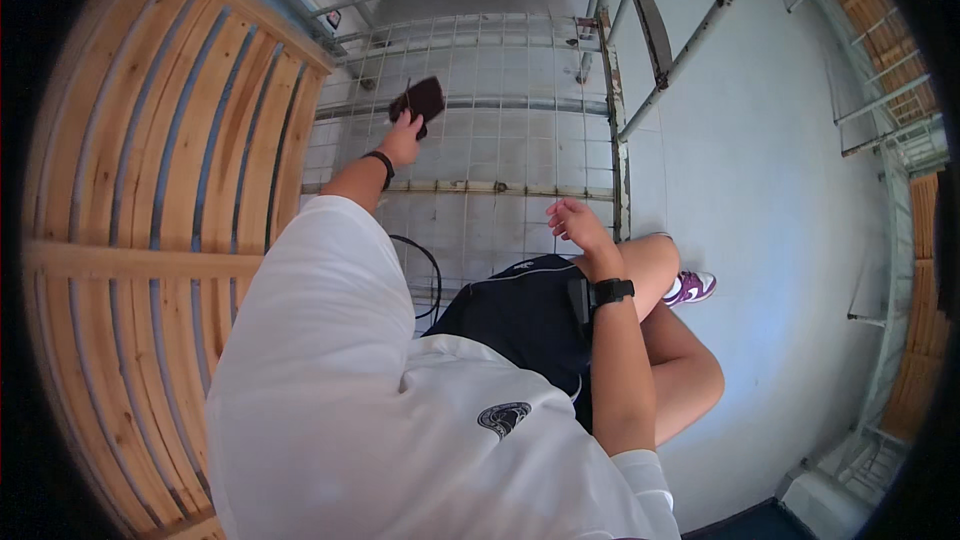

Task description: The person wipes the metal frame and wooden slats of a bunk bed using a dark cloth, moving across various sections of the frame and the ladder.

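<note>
My left hand (pixel 402 137) stretches forward over the wire-mesh bed base (pixel 500 187), its fingers wrapped round a dark brown, flat, roughly rectangular object (pixel 427 97). What kind of thing it is cannot be made out; a ragged darker edge shows on its left side. My right hand (pixel 583 226) hovers near my bent knee, beside the metal side rail (pixel 618 170) of the bed base. Its fingers are loosely bent, a little apart, and hold nothing.
At the left a slatted wooden panel (pixel 175 265) stands close by my left arm. A black cable loop (pixel 438 275) lies on the mesh by my lap. Rusty metal bed posts (pixel 690 45) rise ahead on the right. Grey floor (pixel 770 270) extends to more bed frames (pixel 890 340).
</note>
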`<state>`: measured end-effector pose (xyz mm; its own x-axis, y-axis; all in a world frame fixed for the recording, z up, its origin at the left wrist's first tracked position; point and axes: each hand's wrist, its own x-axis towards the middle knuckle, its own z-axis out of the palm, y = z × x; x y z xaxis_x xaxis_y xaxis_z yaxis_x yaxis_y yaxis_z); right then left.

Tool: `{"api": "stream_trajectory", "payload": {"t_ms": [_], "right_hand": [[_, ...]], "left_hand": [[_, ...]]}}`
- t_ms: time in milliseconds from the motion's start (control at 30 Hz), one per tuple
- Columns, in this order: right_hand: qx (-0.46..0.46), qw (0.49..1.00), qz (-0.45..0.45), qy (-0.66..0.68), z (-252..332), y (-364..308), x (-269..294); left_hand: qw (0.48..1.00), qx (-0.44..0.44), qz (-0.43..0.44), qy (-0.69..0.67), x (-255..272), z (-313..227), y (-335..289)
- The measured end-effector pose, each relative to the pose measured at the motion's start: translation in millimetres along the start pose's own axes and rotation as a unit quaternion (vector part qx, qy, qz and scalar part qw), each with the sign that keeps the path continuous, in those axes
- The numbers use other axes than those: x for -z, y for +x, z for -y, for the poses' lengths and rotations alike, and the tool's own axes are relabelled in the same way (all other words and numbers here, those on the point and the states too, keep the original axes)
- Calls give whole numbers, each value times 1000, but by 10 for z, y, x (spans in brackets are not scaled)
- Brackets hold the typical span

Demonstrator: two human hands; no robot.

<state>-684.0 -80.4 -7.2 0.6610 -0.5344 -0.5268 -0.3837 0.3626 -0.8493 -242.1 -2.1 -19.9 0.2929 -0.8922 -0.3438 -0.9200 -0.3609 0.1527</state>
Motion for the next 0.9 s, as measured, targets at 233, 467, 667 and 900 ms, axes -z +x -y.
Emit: {"api": "stream_trajectory", "payload": {"t_ms": [233, 467, 667, 900], "right_hand": [[56, 996, -43, 46, 73, -147, -20], [75, 994, -55, 51, 56, -270, 62], [98, 992, -54, 59, 164, -374, -16], [89, 991, -72, 63, 132, -289, -34]], "left_hand": [[995, 21, 85, 39, -243, -281, -857], [991, 10, 105, 79, -206, -857, -1559], [987, 15, -93, -127, -424, -455, -1980], [988, 9, -13, -156, -138, -136, -1546]]}}
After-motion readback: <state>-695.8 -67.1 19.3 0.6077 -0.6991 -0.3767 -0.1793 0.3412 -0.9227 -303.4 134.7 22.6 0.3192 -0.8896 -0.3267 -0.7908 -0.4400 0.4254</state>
